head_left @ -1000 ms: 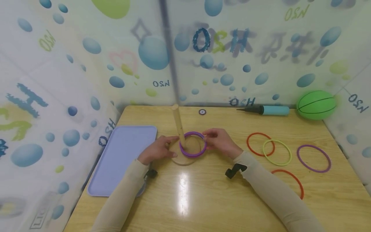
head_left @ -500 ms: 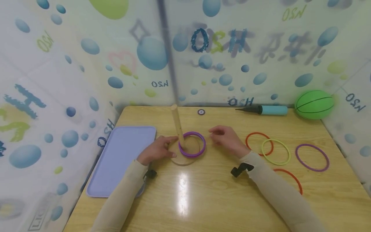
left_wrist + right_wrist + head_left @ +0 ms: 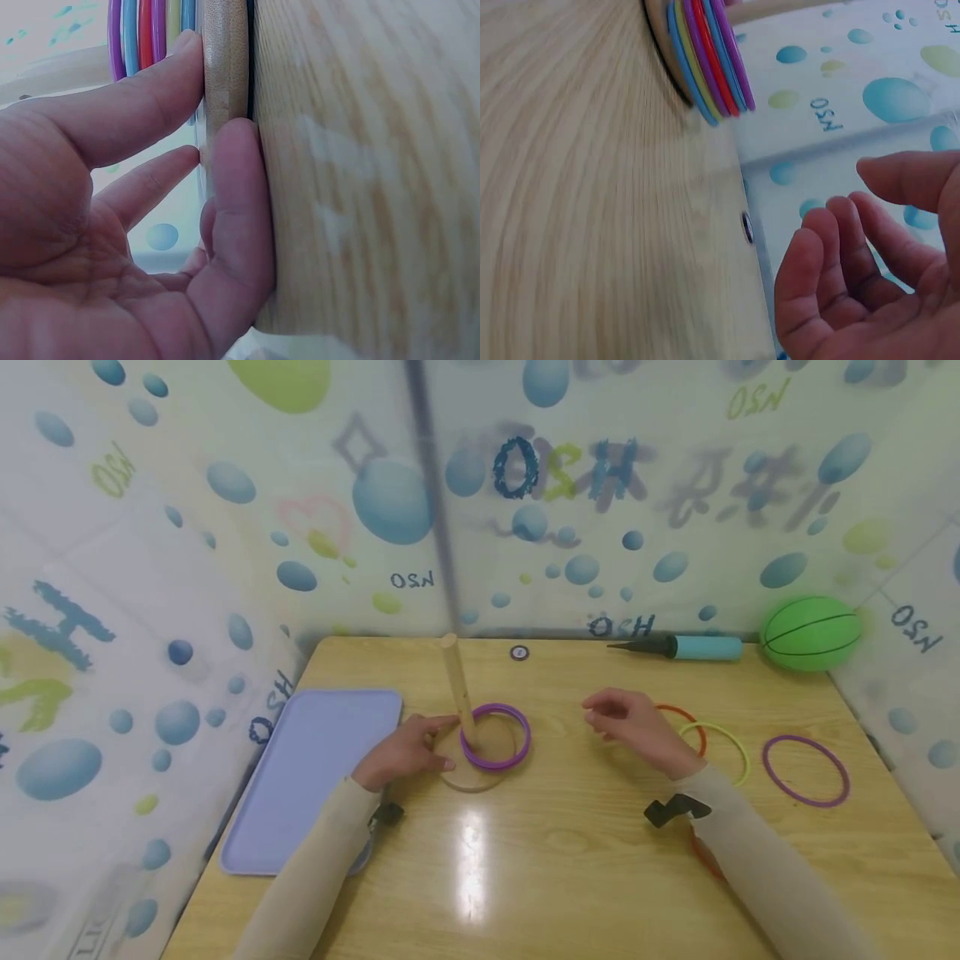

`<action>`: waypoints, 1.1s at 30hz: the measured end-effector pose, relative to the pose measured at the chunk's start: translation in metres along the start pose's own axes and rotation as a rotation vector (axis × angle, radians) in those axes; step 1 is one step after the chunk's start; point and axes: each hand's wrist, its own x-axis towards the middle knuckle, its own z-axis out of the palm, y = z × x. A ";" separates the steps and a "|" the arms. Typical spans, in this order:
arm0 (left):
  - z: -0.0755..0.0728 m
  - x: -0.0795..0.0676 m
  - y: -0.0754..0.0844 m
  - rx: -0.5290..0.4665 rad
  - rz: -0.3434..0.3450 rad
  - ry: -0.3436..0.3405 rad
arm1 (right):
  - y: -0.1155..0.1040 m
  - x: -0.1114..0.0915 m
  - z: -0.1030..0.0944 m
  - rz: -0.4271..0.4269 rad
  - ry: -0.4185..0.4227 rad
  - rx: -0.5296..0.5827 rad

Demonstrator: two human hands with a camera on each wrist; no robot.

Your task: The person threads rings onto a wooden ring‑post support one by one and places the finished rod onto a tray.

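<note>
A wooden ring-toss stand (image 3: pixel 457 685) has an upright peg on a round base. Several rings are stacked on the base around the peg, a purple ring (image 3: pixel 499 767) on top; blue, yellow and red rings (image 3: pixel 712 64) show below it in the right wrist view. My left hand (image 3: pixel 405 752) holds the base's left rim, thumb and fingers set against its edge (image 3: pixel 225 75). Away to the right, my right hand (image 3: pixel 637 727) hovers over the table with loosely bent fingers and nothing in them. A red ring (image 3: pixel 702 739) and a yellow ring (image 3: pixel 738 745) lie partly behind it.
Another purple ring (image 3: pixel 846 777) lies further right, and a red ring (image 3: pixel 707 860) is mostly hidden under my right forearm. A lilac tray (image 3: pixel 300 777) is at the left. Along the back are a small round disc (image 3: pixel 519 652), a hand pump (image 3: pixel 705 648) and a green ball (image 3: pixel 810 635).
My right hand has let go of the purple ring on the stand and moved right, now partly covering the loose rings. My left hand has stayed at the base.
</note>
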 end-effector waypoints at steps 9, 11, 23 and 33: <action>-0.001 -0.001 0.001 0.001 0.011 0.001 | 0.016 -0.026 -0.038 -0.020 0.098 -0.084; -0.001 0.000 -0.001 0.002 0.007 0.000 | 0.022 -0.033 -0.047 -0.024 0.115 -0.103; 0.002 0.000 -0.003 -0.005 0.001 0.001 | 0.067 -0.060 -0.101 -0.013 0.288 -0.244; 0.002 -0.001 -0.002 0.005 -0.001 0.007 | 0.081 -0.065 -0.126 0.008 0.306 -0.380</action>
